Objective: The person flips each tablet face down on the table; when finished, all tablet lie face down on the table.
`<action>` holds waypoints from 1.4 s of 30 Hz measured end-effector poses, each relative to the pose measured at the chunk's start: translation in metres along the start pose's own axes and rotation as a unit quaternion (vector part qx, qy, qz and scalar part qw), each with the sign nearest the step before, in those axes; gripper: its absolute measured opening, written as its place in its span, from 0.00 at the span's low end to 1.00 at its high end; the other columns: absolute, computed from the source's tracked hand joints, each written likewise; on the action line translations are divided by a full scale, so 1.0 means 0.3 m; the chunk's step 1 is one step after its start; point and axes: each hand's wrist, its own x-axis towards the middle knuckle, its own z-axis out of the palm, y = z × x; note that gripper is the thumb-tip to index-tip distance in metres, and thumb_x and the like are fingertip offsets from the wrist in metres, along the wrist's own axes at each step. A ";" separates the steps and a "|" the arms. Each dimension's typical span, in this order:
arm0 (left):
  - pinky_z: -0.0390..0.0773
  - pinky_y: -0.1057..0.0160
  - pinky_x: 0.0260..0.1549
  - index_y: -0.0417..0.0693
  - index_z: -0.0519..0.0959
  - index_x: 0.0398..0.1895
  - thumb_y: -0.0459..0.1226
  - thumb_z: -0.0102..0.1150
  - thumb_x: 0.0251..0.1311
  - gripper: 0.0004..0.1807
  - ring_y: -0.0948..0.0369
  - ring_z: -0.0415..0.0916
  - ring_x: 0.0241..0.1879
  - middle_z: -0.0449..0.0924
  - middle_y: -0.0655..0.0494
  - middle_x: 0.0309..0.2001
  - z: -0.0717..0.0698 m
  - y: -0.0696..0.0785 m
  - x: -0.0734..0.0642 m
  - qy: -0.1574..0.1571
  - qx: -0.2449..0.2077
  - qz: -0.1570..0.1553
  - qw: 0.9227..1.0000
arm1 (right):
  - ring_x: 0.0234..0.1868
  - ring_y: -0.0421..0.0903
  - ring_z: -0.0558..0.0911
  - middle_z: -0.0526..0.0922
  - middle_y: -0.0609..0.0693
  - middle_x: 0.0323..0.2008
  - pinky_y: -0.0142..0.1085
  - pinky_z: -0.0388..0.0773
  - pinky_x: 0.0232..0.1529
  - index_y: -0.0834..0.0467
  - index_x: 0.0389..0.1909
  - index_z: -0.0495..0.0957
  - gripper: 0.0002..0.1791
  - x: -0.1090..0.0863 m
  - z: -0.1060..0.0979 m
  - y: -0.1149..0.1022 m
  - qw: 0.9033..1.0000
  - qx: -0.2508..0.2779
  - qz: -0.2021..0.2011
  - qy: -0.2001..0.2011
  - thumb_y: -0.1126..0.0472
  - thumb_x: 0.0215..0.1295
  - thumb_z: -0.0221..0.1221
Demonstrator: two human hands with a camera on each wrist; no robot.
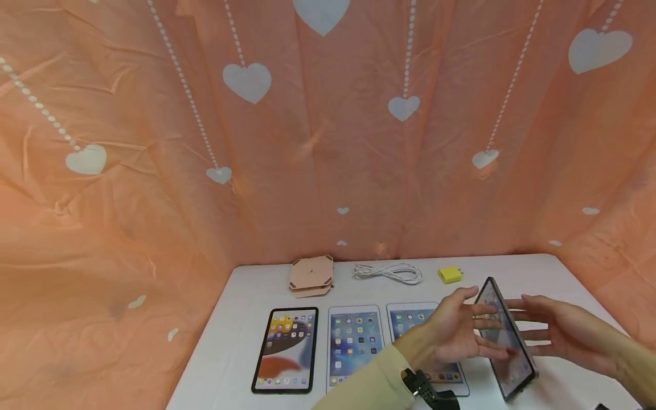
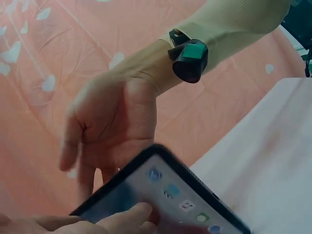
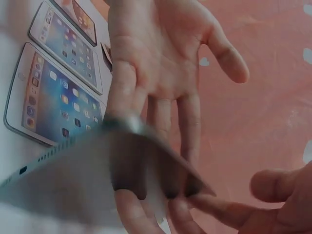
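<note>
A tablet (image 1: 519,369) with a dark frame stands tilted on edge between my two hands at the table's right side. My left hand (image 1: 456,330) lays straight, spread fingers on its lit screen. From the other side, the straight fingers of my right hand (image 1: 571,330) meet its back. In the left wrist view, app icons show on the tablet (image 2: 183,195) near one corner. The right wrist view has the grey back of the tablet (image 3: 73,185), with a port along its edge and the right hand (image 3: 278,209) touching it.
Left of my hands lie a black-framed tablet (image 1: 287,353), a white tablet (image 1: 355,341) and another white tablet (image 1: 410,319) partly covered by my left arm. Behind them are pink square pads (image 1: 311,273), a coiled white cable (image 1: 389,273) and a yellow charger plug (image 1: 450,275).
</note>
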 end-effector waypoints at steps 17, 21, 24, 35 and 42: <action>0.52 0.12 0.70 0.32 0.69 0.70 0.62 0.52 0.73 0.42 0.21 0.61 0.75 0.70 0.35 0.67 -0.040 -0.009 -0.031 0.060 -0.011 0.036 0.997 | 0.60 0.62 0.86 0.83 0.65 0.62 0.60 0.85 0.61 0.70 0.72 0.72 0.37 0.051 -0.010 0.113 0.989 -0.080 0.068 0.103 0.41 0.90 0.38; 0.52 0.11 0.69 0.31 0.72 0.68 0.61 0.51 0.74 0.41 0.27 0.67 0.74 0.74 0.37 0.65 -0.039 -0.017 -0.038 0.087 -0.004 0.044 0.995 | 0.60 0.63 0.84 0.75 0.75 0.68 0.59 0.84 0.59 0.77 0.75 0.63 0.41 0.063 -0.021 0.148 0.974 -0.128 0.094 0.162 0.40 0.89 0.40; 0.49 0.10 0.69 0.32 0.75 0.67 0.60 0.48 0.76 0.39 0.28 0.68 0.74 0.76 0.38 0.64 -0.043 -0.033 -0.039 0.099 0.002 0.054 0.994 | 0.57 0.57 0.84 0.80 0.67 0.61 0.55 0.86 0.58 0.77 0.73 0.65 0.40 0.069 -0.030 0.166 0.973 -0.126 0.090 0.173 0.41 0.88 0.43; 0.50 0.09 0.68 0.36 0.74 0.65 0.54 0.45 0.75 0.32 0.31 0.72 0.67 0.74 0.38 0.56 -0.048 -0.082 -0.008 0.159 -0.013 0.073 0.985 | 0.53 0.55 0.72 0.77 0.53 0.50 0.49 0.82 0.49 0.64 0.57 0.78 0.30 0.087 -0.004 0.167 0.959 -0.149 0.119 0.210 0.40 0.85 0.47; 0.63 0.22 0.72 0.35 0.75 0.63 0.56 0.47 0.76 0.33 0.41 0.77 0.59 0.79 0.38 0.55 -0.058 -0.087 -0.007 0.192 0.022 0.041 0.980 | 0.47 0.52 0.70 0.71 0.50 0.42 0.48 0.78 0.47 0.59 0.46 0.76 0.23 0.088 0.010 0.154 0.951 -0.172 0.131 0.223 0.42 0.84 0.49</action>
